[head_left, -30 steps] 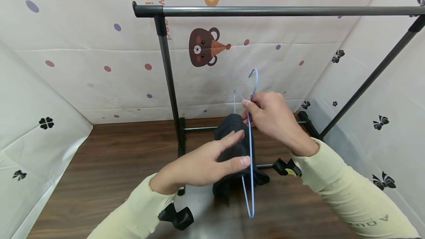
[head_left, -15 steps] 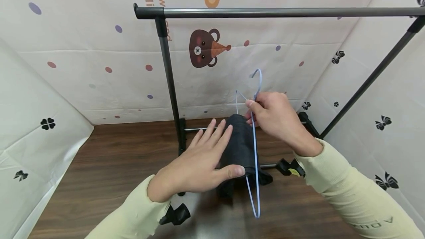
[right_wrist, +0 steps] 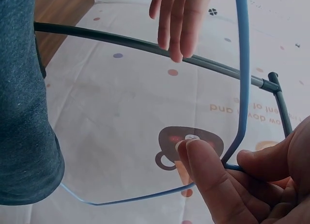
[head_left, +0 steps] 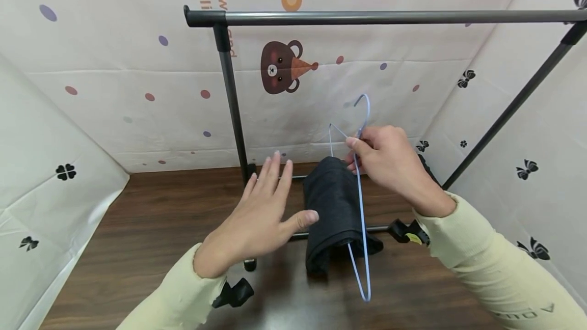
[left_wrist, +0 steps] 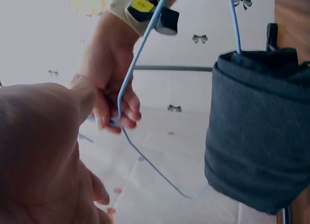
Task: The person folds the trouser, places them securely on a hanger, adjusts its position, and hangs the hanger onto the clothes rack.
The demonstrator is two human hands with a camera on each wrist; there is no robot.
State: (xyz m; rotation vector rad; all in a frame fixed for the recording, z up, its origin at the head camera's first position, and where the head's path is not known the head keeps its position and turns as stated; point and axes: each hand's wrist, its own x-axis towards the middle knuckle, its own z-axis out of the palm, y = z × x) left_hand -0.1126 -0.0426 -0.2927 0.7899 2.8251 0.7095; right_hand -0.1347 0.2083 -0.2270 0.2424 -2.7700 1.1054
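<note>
My right hand (head_left: 385,159) pinches a light blue hanger (head_left: 362,208) near the base of its hook, which points up. Over the hanger's lower bar hangs a dark folded garment (head_left: 332,202), its layers bunched; I cannot tell its kind. To the left of the cloth my left hand (head_left: 257,213) hovers with straight, spread fingers, apart from it. The left wrist view shows the garment (left_wrist: 261,132) hanging beside that palm. In the right wrist view the thumb and fingers of my right hand (right_wrist: 247,190) meet on the blue wire.
A dark metal clothes rack (head_left: 357,17) stands ahead, its top rail above both hands and its lower bars near the brown wood-look floor (head_left: 151,228). Printed white sheets (head_left: 137,55) surround it at the back and sides.
My left hand has drawn away from the garment to the left, its fingers spreading upward. The hanger and cloth have shifted slightly right with my right hand.
</note>
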